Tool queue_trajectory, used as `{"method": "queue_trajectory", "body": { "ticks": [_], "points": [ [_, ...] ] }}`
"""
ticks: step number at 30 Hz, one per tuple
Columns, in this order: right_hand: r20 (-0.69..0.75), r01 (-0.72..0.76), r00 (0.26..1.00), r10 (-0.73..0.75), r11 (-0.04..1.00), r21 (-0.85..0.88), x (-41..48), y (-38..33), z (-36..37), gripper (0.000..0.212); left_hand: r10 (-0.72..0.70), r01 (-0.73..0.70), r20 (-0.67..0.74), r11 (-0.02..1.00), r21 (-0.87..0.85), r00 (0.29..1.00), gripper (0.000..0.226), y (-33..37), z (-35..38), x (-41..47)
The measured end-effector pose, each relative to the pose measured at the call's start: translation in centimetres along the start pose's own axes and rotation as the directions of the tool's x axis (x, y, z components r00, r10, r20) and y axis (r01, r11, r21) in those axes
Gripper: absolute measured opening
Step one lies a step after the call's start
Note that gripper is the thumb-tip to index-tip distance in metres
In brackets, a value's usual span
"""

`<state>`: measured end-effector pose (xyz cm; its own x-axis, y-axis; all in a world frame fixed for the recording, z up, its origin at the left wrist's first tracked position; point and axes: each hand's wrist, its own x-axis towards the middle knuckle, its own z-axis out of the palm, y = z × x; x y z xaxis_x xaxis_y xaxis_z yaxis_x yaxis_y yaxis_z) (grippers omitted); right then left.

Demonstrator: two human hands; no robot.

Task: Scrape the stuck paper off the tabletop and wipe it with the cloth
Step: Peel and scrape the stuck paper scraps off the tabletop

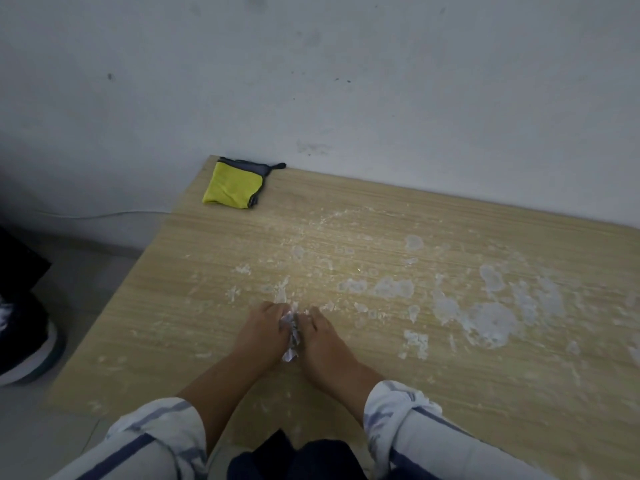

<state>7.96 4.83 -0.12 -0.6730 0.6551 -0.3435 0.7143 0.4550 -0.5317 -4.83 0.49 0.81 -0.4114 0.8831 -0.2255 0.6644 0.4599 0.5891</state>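
My left hand (263,332) and my right hand (322,336) rest side by side on the light wooden tabletop (173,317), pressed together around a crumpled wad of whitish paper (291,336) that shows between them. Patches of stuck white paper (485,320) cover the table to the right and ahead of my hands, the largest at the right. A folded yellow cloth (232,185) with a grey edge lies at the far left corner of the table, well apart from both hands.
A stained white wall (346,81) runs along the table's far edge. The table's left edge drops to a grey floor, where a dark shoe with a white sole (27,344) of another person stands. A thin cable (104,214) runs along the wall's base.
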Motion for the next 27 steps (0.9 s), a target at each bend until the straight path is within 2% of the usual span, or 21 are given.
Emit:
{"method": "queue_trajectory", "body": {
  "ticks": [4,11,14,18,23,27],
  "points": [
    [-0.12,0.015,0.992,-0.027,0.995,-0.098,0.1,0.7,-0.6,0.053,0.026,-0.022,-0.058,0.997,0.079,0.998,0.041,-0.3,-0.2,0.5],
    [-0.235,0.02,0.972,-0.018,1.0,0.005,1.0,3.0,-3.0,0.036,0.015,-0.011,-0.036,0.992,0.125,0.999,0.053,-0.1,-0.8,5.1],
    [-0.226,-0.017,0.974,0.012,1.0,-0.02,1.5,4.5,-3.8,0.037,-0.009,0.007,0.007,0.979,0.203,1.0,0.054,-0.4,-1.0,7.7],
    [-0.24,-0.085,0.968,0.068,0.994,-0.062,2.4,6.2,-4.8,0.039,0.079,-0.093,0.058,0.953,0.289,0.995,0.054,-0.2,-0.2,10.0],
    [-0.311,-0.138,0.944,0.113,0.989,-0.06,3.3,7.4,-5.8,0.038,0.125,-0.122,0.016,0.918,0.377,0.992,0.058,0.7,1.7,11.5],
    [-0.35,-0.27,0.906,0.24,0.962,-0.04,5.1,8.3,-7.6,0.048,0.155,-0.141,-0.005,0.908,0.395,0.988,0.058,0.4,2.2,11.6]
  ]
}}
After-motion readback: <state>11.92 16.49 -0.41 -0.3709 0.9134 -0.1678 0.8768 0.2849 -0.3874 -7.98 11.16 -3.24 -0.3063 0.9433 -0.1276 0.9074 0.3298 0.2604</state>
